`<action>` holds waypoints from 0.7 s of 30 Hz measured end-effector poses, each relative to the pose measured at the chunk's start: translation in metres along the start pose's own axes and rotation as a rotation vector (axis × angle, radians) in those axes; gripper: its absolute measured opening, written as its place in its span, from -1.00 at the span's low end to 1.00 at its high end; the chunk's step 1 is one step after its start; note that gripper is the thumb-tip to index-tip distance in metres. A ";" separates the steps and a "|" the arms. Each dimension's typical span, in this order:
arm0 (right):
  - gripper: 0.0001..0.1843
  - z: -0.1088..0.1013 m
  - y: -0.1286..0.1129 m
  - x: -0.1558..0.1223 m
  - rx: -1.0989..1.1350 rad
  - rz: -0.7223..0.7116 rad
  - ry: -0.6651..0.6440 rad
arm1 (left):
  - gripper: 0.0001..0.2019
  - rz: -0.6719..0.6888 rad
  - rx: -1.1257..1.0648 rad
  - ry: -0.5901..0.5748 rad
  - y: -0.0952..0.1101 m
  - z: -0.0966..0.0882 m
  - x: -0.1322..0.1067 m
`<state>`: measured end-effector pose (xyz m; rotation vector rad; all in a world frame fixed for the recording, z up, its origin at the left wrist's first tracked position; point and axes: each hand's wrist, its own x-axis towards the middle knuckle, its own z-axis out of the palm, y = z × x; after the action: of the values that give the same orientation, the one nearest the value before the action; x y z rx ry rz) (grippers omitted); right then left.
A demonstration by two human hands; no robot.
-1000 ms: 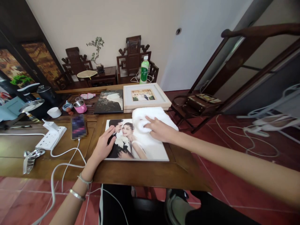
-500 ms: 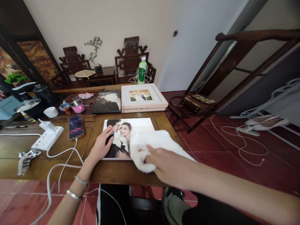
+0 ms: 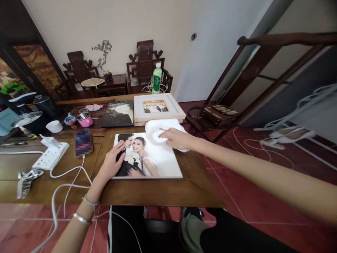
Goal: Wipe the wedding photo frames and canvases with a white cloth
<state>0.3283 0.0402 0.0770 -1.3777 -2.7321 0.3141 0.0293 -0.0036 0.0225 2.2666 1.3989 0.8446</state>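
Observation:
A photo panel (image 3: 163,163) showing a couple lies flat on the wooden table (image 3: 147,193). My left hand (image 3: 113,161) rests on its left edge, fingers stretched out and flat. In my right hand (image 3: 176,138) is a white cloth (image 3: 164,124), bunched under the fingers at the panel's upper right corner. Part of the cloth spreads past the panel's far edge and reaches the framed picture (image 3: 137,119) behind it. The panel's upper right corner is hidden by cloth and hand.
A dark photo panel (image 3: 114,117) lies left of the framed picture, with a green bottle (image 3: 157,79) behind. On the left are a phone (image 3: 83,142), a power strip (image 3: 51,156) with cables, a pink cup (image 3: 84,120) and a hair clip (image 3: 27,181). A wooden chair (image 3: 223,105) stands right.
My right hand has moved the cloth away from me, from the panel's near right part to its far right corner. The panel's lower right is now uncovered. My left hand stays put.

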 end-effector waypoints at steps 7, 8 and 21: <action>-0.48 0.004 -0.094 -0.077 0.024 0.117 -0.163 | -0.59 0.008 0.015 0.020 -0.002 0.002 0.001; -0.49 0.005 -0.106 -0.086 0.030 0.109 -0.190 | -0.59 0.005 0.017 0.018 -0.002 0.002 0.001; -0.48 0.002 -0.009 -0.024 0.063 -0.034 -0.064 | -0.57 0.016 0.013 -0.015 -0.002 0.000 -0.001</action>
<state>0.3357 0.0152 0.0772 -1.3264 -2.7673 0.4461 0.0274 -0.0039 0.0213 2.2923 1.3848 0.8241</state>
